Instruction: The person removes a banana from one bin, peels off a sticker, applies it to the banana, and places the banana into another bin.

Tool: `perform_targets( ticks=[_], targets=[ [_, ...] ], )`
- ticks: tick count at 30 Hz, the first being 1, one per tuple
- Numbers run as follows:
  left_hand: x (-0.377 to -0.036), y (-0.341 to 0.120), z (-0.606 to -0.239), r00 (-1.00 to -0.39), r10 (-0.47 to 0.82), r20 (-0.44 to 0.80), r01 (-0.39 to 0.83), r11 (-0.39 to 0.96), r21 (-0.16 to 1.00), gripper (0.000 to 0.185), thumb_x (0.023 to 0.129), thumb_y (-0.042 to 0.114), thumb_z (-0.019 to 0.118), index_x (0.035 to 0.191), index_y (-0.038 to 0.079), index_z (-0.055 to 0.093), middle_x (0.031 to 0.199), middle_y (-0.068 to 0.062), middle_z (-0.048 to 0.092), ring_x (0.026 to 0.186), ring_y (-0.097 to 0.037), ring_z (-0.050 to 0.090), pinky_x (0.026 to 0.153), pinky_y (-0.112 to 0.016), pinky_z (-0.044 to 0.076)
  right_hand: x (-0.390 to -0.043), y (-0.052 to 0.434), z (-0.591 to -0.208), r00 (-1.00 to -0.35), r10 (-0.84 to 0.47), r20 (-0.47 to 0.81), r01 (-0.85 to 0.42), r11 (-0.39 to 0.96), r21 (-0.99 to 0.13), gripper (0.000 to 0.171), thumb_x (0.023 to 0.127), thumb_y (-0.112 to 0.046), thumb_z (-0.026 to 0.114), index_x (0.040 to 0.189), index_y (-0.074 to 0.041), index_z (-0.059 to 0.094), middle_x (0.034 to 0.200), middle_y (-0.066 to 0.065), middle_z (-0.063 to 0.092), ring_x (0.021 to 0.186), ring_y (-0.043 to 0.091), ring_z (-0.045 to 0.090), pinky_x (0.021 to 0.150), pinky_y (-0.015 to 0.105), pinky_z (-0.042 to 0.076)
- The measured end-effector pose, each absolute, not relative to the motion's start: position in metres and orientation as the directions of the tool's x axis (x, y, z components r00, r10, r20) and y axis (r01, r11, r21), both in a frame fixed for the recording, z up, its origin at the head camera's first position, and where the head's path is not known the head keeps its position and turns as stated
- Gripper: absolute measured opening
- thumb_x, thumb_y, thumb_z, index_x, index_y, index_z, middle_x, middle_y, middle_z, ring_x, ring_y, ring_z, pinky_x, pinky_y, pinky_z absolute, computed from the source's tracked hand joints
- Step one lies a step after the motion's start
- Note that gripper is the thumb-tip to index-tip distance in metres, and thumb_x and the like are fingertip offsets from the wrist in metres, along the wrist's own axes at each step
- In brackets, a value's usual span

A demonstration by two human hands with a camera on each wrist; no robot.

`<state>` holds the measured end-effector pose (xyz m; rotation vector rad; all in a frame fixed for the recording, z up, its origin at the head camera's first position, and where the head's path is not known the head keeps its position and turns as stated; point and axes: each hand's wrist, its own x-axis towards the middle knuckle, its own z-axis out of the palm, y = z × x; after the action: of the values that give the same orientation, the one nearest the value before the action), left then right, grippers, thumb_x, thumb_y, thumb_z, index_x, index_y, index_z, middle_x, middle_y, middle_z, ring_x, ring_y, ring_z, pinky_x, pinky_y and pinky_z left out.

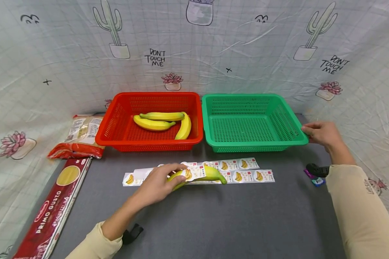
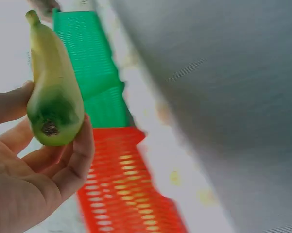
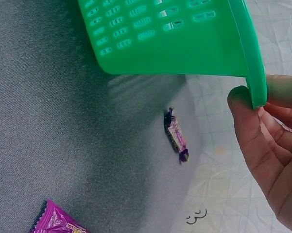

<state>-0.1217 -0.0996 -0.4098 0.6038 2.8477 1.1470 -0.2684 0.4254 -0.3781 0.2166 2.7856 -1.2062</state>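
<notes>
My left hand (image 1: 159, 182) grips a green-yellow banana (image 1: 215, 175) above the near side of the table. A white label (image 1: 199, 172) with a banana picture lies across its upper side. In the left wrist view the banana's dark blossom end (image 2: 50, 127) faces the camera, with thumb and fingers on either side. At the far right, my right hand (image 1: 324, 136) pinches the rim corner of a green basket (image 1: 246, 146), thumb on one side and fingers on the other. No fruit lies in that basket. Behind the held banana stretch strips of banana labels (image 1: 247, 176), partly covered by my left hand.
A red basket (image 1: 149, 145) with yellow bananas (image 1: 153, 124) stands left of the green one. Along the left lie a long red spaghetti pack (image 1: 56, 205) and a red-and-clear food bag (image 1: 81, 135). Wrapped candies (image 3: 177, 136) lie near the right arm.
</notes>
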Motion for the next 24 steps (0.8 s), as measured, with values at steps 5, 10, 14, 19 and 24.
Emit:
perform_targets(
  ticks=[5, 10, 14, 19, 24],
  targets=[
    [-0.152, -0.078, -0.368, -0.915, 0.373, 0.152, 0.364, 0.604, 0.709, 0.034, 0.095, 0.022, 0.072, 0.128, 0.015, 0.070, 0.118, -0.001, 0.073, 0.100, -0.017, 0.062, 0.088, -0.039, 0.052, -0.268, 0.427, -0.378, -0.984, 0.089, -0.154, 0.173, 0.686, -0.707, 0.058, 0.106, -0.030, 0.052, 0.141, 0.017, 0.048, 0.073, -0.028, 0.059, 0.069, -0.009, 0.061, 0.066, 0.019, 0.059],
    [-0.198, -0.048, -0.341, -0.909, 0.395, 0.131, 0.361, 0.590, 0.722, 0.034, 0.099, 0.025, 0.068, 0.130, 0.014, 0.068, 0.125, -0.005, 0.071, 0.105, -0.023, 0.063, 0.089, -0.038, 0.051, -0.269, 0.428, -0.378, -0.982, 0.089, -0.165, 0.180, 0.689, -0.702, 0.060, 0.106, -0.034, 0.053, 0.141, 0.015, 0.049, 0.075, -0.028, 0.059, 0.069, -0.010, 0.061, 0.067, 0.020, 0.058],
    [-0.235, -0.019, -0.337, -0.920, 0.382, 0.088, 0.322, 0.606, 0.727, 0.036, 0.100, 0.029, 0.066, 0.132, 0.014, 0.067, 0.129, -0.010, 0.069, 0.110, -0.025, 0.064, 0.090, -0.038, 0.051, -0.270, 0.427, -0.378, -0.982, 0.092, -0.163, 0.181, 0.694, -0.697, 0.059, 0.106, -0.035, 0.053, 0.140, 0.014, 0.050, 0.076, -0.027, 0.058, 0.069, -0.010, 0.061, 0.066, 0.020, 0.058],
    [-0.269, 0.020, -0.343, -0.956, 0.294, 0.008, 0.197, 0.621, 0.758, 0.038, 0.101, 0.035, 0.064, 0.133, 0.016, 0.063, 0.125, -0.011, 0.067, 0.102, -0.022, 0.061, 0.081, -0.031, 0.052, -0.270, 0.425, -0.378, -0.984, 0.097, -0.147, 0.173, 0.691, -0.702, 0.057, 0.106, -0.032, 0.054, 0.138, 0.015, 0.052, 0.077, -0.023, 0.061, 0.069, -0.008, 0.062, 0.064, 0.020, 0.058],
    [-0.291, 0.061, -0.354, -0.982, 0.187, -0.039, 0.089, 0.631, 0.770, 0.035, 0.100, 0.036, 0.064, 0.129, 0.015, 0.063, 0.116, -0.009, 0.067, 0.091, -0.021, 0.060, 0.073, -0.028, 0.049, -0.270, 0.426, -0.377, -0.986, 0.102, -0.134, 0.167, 0.695, -0.699, 0.057, 0.105, -0.032, 0.054, 0.137, 0.015, 0.053, 0.078, -0.023, 0.061, 0.069, -0.007, 0.061, 0.065, 0.020, 0.058]
  ],
)
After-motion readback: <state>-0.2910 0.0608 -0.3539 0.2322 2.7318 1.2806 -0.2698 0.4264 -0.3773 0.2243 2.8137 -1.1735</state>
